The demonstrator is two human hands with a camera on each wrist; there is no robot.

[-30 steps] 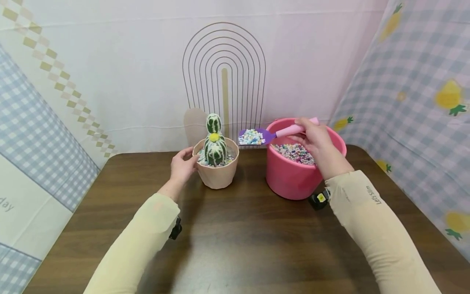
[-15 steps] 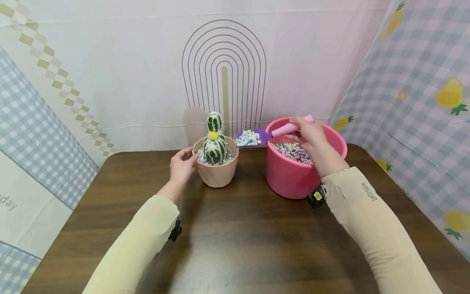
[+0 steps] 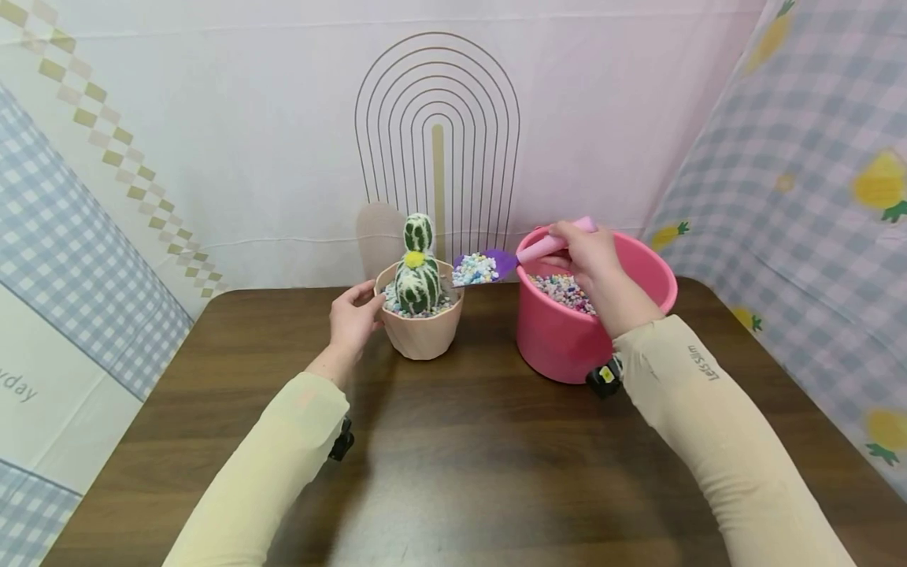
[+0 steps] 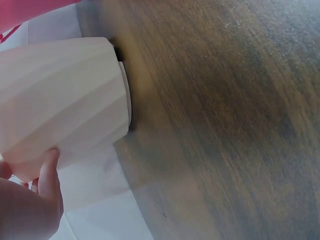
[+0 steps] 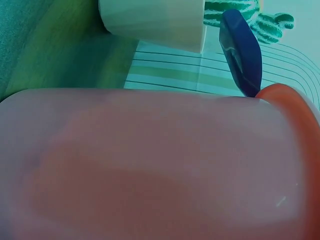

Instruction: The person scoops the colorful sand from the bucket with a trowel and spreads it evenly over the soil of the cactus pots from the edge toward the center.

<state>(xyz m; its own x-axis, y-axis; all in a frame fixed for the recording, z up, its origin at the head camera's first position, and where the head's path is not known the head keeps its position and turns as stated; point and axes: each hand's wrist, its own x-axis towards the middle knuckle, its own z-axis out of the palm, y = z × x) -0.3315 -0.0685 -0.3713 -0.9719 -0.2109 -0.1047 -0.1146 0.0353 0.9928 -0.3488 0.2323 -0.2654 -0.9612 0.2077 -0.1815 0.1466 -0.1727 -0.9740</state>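
Observation:
My left hand (image 3: 352, 323) grips the side of a beige plant pot (image 3: 421, 337) near its rim; in the left wrist view the thumb (image 4: 51, 170) lies against the ribbed wall. A striped cactus (image 3: 418, 290) with a yellow bloom stands upright in the pot, pale pebbles around its base. By its pink handle, my right hand (image 3: 590, 256) holds a small garden trowel (image 3: 506, 265) over the pink bucket's left rim. Pastel pebbles (image 3: 473, 270) are heaped on the purple blade, whose tip reaches the pot's right rim in the head view. The right wrist view shows the blade (image 5: 241, 52) beside the cactus.
The pink bucket (image 3: 560, 346) stands right of the pot, with multicoloured pebbles (image 3: 563, 291) inside. Both stand near the back edge of the brown wooden table (image 3: 453, 472). A printed cloth (image 3: 283, 142) hangs behind, and checked cloth covers the sides.
My right hand has moved slightly left with the loaded trowel, bringing the blade closer to the pot. The left hand stays on the pot.

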